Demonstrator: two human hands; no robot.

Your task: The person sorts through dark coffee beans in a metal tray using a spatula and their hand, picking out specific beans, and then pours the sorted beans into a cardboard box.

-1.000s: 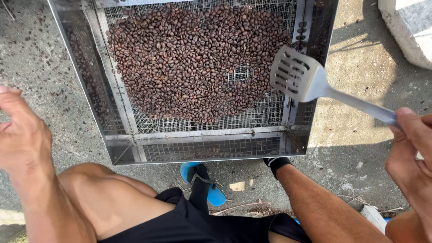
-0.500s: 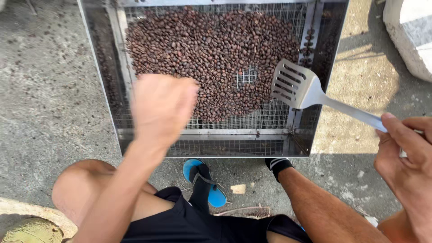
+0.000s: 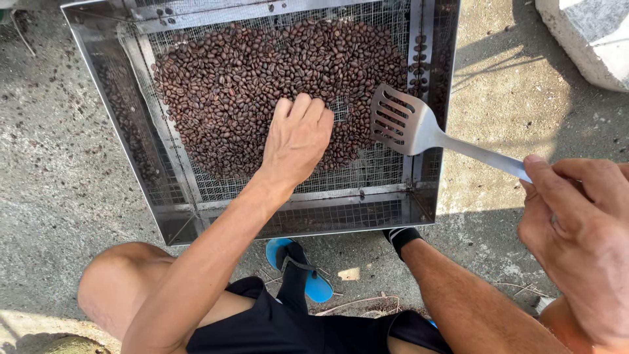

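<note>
The left hand is resting with loose, unclenched fingers on the dark brown roasted beans inside the square metal mesh tray, near its front edge. The right hand is gripping the slotted metal spatula, its long axis pointing to the beans just beside the left fingers.

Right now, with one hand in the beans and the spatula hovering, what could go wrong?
1. The left hand lies on the dark beans; sweeping could push some over the mesh tray edge onto the concrete.
2. The slotted spatula, held far back by the right hand, may wobble and flick beans out.
</note>
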